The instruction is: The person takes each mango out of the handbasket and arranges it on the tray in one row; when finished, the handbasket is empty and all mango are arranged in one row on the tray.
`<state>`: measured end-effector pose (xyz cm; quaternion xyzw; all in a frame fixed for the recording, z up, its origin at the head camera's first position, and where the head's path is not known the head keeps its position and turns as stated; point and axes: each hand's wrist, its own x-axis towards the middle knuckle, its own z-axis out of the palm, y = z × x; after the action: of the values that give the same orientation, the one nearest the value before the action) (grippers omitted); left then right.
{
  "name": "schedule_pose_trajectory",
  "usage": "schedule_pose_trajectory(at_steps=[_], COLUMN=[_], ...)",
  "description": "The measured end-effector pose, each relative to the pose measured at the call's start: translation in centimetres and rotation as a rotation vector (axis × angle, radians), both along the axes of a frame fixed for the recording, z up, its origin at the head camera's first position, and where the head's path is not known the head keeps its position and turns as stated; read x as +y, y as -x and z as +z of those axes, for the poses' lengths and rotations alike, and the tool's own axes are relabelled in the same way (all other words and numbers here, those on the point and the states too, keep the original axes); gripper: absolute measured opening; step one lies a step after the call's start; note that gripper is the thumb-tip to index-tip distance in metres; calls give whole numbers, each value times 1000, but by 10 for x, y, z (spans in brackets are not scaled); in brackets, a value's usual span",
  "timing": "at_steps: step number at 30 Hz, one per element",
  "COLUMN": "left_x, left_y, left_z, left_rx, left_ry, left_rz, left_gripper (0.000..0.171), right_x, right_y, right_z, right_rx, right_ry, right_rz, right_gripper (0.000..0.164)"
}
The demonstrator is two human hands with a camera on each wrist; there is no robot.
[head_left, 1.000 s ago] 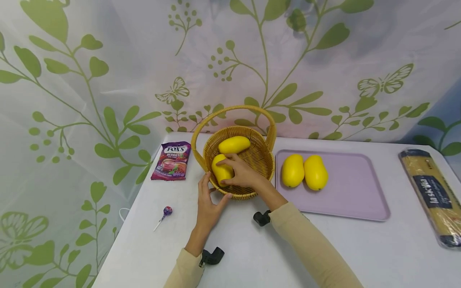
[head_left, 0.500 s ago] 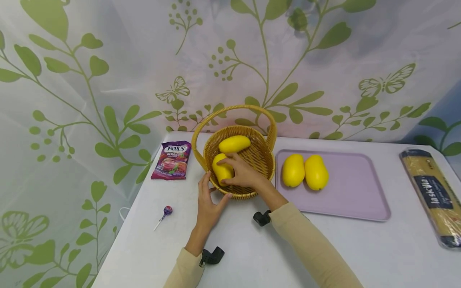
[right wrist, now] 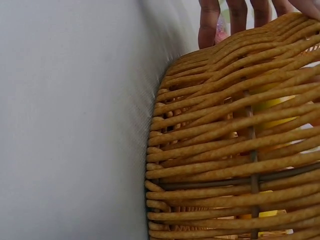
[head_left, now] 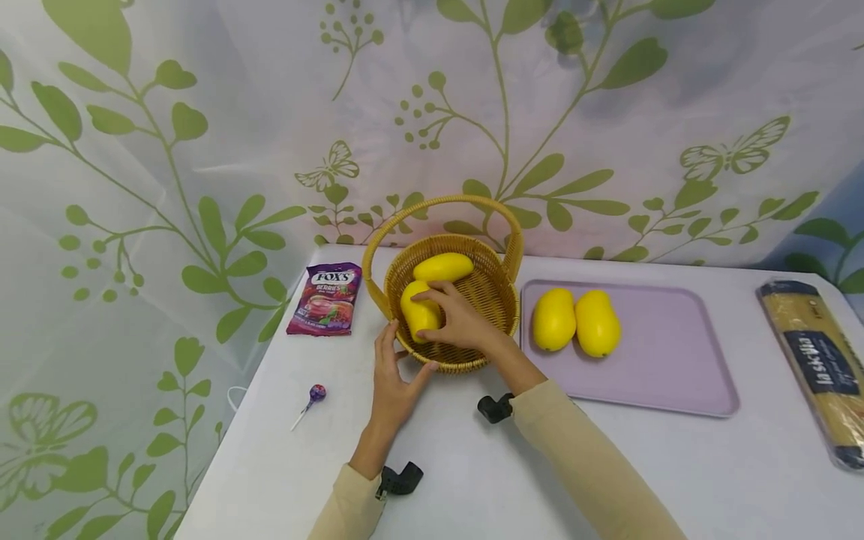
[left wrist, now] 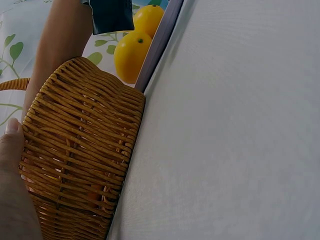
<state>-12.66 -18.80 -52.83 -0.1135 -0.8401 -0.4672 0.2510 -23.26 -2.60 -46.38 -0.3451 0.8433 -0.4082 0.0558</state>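
Observation:
A round woven basket point(head_left: 496, 300) with a tall arched handle stands on the white table, and one yellow mango point(head_left: 444, 267) lies at its back. Inside, at the left, my right hand point(head_left: 459, 319) grips a second mango point(head_left: 420, 309) between thumb and fingers. Against the basket's outer left front rests my left hand point(head_left: 394, 386), fingers spread along the wall and thumb at the rim. Its fingers point(right wrist: 237, 15) look straight in the right wrist view. Through the weave, that view shows bits of yellow; the basket wall hides most of the right hand there.
Two more mangoes point(head_left: 576, 322) lie side by side on a lilac tray point(head_left: 668, 352) right of the basket. A purple candy bag point(head_left: 325, 300) and a lollipop point(head_left: 316, 394) lie to the left. A pasta pack point(head_left: 817, 367) sits far right; a patterned curtain point(head_left: 270, 112) hangs behind.
The gripped mango and my right fingers have shifted slightly toward the back of the basket. My left hand keeps its place on the basket. The whole head view has slid a little.

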Motion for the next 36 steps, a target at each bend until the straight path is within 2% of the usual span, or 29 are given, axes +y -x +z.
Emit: schedule_pose_trajectory(at_steps=[15, 24, 31, 36], left_x=[2, 1, 1, 2], left_y=[0, -1, -2, -2], left_z=[2, 3, 1, 1], left_rx=[-35, 18, -1, -18], left_ry=[-4, 14, 3, -14], left_rz=[9, 12, 14, 1], left_gripper=[95, 92, 92, 93], right_x=[24, 49, 81, 114], right_y=[-12, -26, -43, -58], right_z=[23, 46, 63, 71], right_rx=[98, 206, 235, 276], right_ry=[-3, 8, 2, 0], right_rz=[-40, -65, -66, -109], right_gripper=[59, 59, 59, 61])
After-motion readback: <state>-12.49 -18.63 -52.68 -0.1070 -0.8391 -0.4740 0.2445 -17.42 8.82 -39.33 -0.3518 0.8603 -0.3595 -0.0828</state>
